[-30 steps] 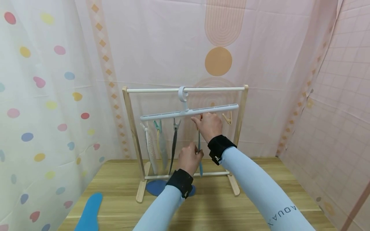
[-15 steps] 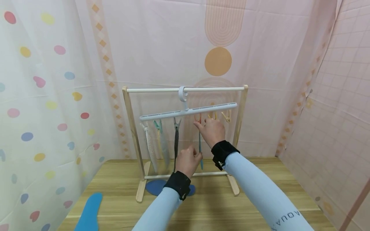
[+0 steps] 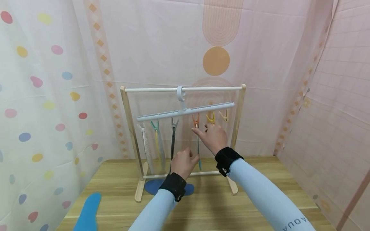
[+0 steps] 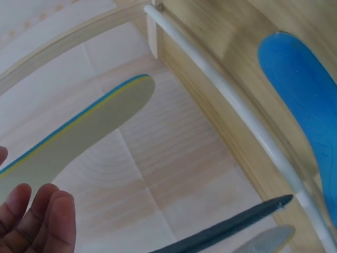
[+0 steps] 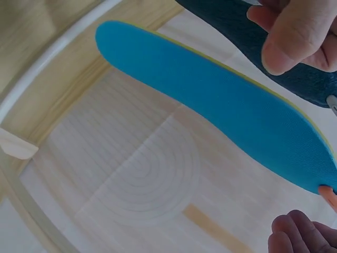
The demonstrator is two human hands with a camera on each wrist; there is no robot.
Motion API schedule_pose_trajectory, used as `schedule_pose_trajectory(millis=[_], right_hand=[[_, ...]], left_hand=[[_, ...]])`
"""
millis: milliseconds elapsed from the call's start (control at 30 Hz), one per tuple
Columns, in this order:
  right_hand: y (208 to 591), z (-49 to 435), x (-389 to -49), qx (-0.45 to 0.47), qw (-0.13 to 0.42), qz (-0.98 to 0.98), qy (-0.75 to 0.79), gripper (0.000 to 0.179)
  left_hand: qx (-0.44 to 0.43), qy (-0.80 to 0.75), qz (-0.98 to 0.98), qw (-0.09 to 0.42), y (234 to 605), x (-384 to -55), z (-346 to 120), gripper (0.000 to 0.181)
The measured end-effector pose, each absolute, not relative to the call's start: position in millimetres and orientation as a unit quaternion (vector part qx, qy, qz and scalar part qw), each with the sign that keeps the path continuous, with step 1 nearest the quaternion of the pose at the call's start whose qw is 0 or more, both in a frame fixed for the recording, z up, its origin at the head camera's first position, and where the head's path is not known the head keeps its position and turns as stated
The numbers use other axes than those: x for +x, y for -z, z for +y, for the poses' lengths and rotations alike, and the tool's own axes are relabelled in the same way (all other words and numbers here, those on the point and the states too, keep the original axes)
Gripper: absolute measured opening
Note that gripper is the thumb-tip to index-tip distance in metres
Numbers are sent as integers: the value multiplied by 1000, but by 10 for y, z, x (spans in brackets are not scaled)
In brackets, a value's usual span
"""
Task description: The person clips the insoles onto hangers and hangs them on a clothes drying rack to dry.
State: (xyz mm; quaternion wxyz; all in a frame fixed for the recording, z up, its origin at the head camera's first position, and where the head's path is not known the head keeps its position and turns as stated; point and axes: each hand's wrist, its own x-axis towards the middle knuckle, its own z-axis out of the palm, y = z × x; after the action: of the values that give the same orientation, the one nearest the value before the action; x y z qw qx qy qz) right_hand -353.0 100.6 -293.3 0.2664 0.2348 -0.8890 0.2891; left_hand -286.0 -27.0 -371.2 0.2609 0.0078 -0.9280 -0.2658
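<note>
A blue insole with a beige underside hangs from an orange clothespin on the light-blue clip hanger. My right hand is beside that clothespin, fingers loosely bent with nothing between them. Lower down, my left hand stands just left of the insole; in the left wrist view its fingers are relaxed and apart from it. To the left hang a dark insole on a grey clothespin, a grey-yellow insole on a green clothespin, and a white one.
The hanger hooks over the top rod of a wooden rack. Two yellow clothespins hang bare at its right. A dark-blue insole lies under the rack and a bright-blue insole lies front left on the wooden table.
My right hand has let go of the orange clothespin and moved down and right. My left hand has drawn left, away from the blue insole, which hangs freely. The hanger's right end has shifted slightly.
</note>
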Motion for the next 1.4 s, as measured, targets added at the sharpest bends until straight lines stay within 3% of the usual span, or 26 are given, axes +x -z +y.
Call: schedule_pose_trajectory(millis=[200, 500, 733, 1167, 1400], right_hand=[[3002, 1085, -3521, 240, 262, -894, -273, 64], [3085, 1187, -3483, 245, 253, -910, -218, 68], [3133, 1255, -3373, 224, 213, -927, -211, 70], [3253, 1336, -3186, 231, 168, -933, -217, 64], [3424, 1387, -3063, 232, 164, -940, -189, 67]], left_hand=[[5, 225, -942, 249, 3734, -2850, -326, 30], [-1, 187, -965, 183, 3750, -2797, -415, 35], [-9, 167, -976, 138, 3751, -2742, -523, 41], [-27, 140, -980, 138, 3756, -2585, -676, 38], [-45, 136, -983, 110, 3797, -2434, -750, 41]])
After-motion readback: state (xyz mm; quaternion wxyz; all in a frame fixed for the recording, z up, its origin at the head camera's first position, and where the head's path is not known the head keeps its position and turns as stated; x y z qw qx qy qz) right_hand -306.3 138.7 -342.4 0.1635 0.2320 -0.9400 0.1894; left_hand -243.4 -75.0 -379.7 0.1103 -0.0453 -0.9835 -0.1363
